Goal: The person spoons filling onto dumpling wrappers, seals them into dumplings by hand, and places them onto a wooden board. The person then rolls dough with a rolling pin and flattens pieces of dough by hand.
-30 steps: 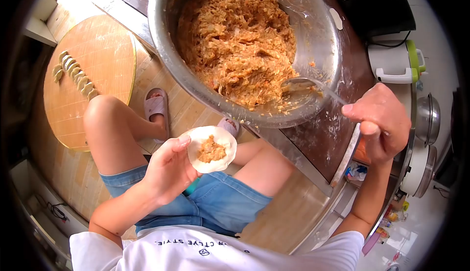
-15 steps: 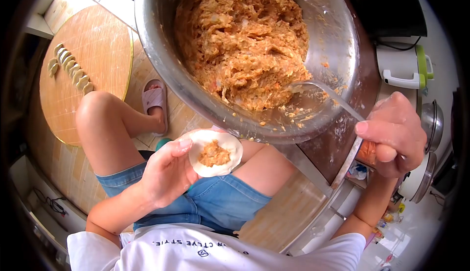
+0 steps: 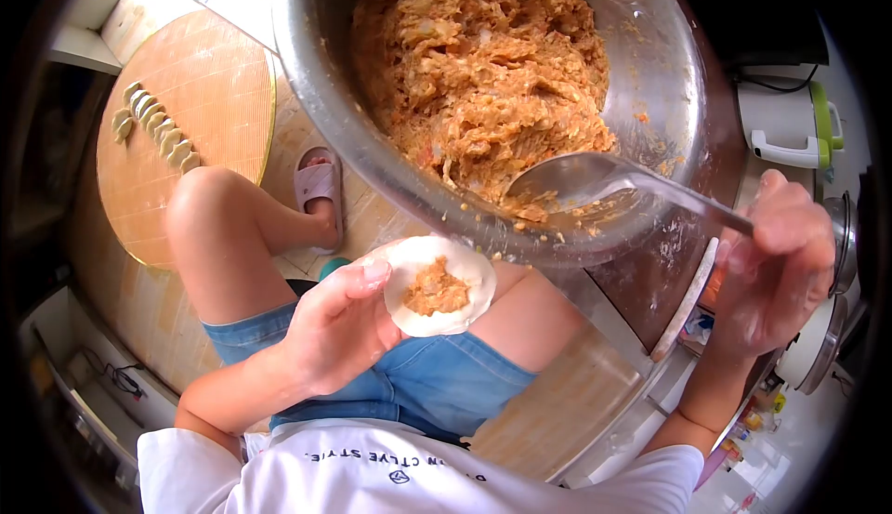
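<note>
My left hand (image 3: 348, 323) holds a round white dumpling wrapper (image 3: 400, 272) from below, the thumb on its edge. A mound of orange-brown filling (image 3: 439, 289) sits in the wrapper's middle. At the right, my right hand (image 3: 776, 272) has its fingers apart and slightly blurred, with the end of a metal spoon's handle in front of them. The spoon (image 3: 595, 175) lies across the rim of a large metal bowl (image 3: 674, 68), its head against the chopped filling (image 3: 483, 68) inside.
A round woven tray (image 3: 204, 77) on the left carries several formed dumplings (image 3: 160, 125) in a row. My knees are below the bowl, which stands by a brown counter (image 3: 641, 296). A white and green appliance (image 3: 785, 124) and pot lids are at the right.
The spoon has turned and come down against the filling, and my right hand's fingers have loosened from its handle. My left hand still holds the filled wrapper.
</note>
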{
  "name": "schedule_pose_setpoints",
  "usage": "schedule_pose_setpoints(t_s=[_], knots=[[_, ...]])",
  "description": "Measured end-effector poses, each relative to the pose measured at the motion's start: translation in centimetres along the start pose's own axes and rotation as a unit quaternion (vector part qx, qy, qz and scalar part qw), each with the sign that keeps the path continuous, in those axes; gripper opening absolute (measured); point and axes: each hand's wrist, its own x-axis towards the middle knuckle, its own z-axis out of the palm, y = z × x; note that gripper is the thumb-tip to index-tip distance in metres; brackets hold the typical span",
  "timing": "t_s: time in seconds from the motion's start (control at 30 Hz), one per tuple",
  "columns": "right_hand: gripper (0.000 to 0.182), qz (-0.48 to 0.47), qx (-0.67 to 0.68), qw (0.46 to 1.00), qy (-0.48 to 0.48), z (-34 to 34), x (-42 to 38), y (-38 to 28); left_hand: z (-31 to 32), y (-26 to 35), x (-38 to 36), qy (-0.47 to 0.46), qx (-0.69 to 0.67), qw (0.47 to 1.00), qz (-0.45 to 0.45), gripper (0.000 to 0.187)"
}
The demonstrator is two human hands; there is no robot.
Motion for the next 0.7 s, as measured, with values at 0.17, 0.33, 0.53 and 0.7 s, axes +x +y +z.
schedule_pose_setpoints(t_s=[0.17, 0.33, 0.53, 0.7], knots=[[0.038, 0.082, 0.236, 0.942, 0.222, 0.5, -2.4, -2.4, 3.4, 0.3, -1.4, -0.075, 0.016, 0.996, 0.049, 0.059], [0.036, 0.122, 0.283, 0.921, 0.238, 3.8, -7.6, -5.4, 5.9, -0.9, -3.3, -0.065, -0.044, 0.995, 0.057, 0.059], [0.040, -0.093, -0.106, 0.984, 0.105, 4.1, -11.6, -7.2, 6.1, -1.8, -5.1, -0.088, -0.021, 0.994, 0.068, 0.057], [0.016, -0.191, -0.304, 0.930, -0.083, 4.6, -12.8, -11.7, 5.8, -2.5, -5.9, -0.077, -0.023, 0.994, 0.079, 0.052]])
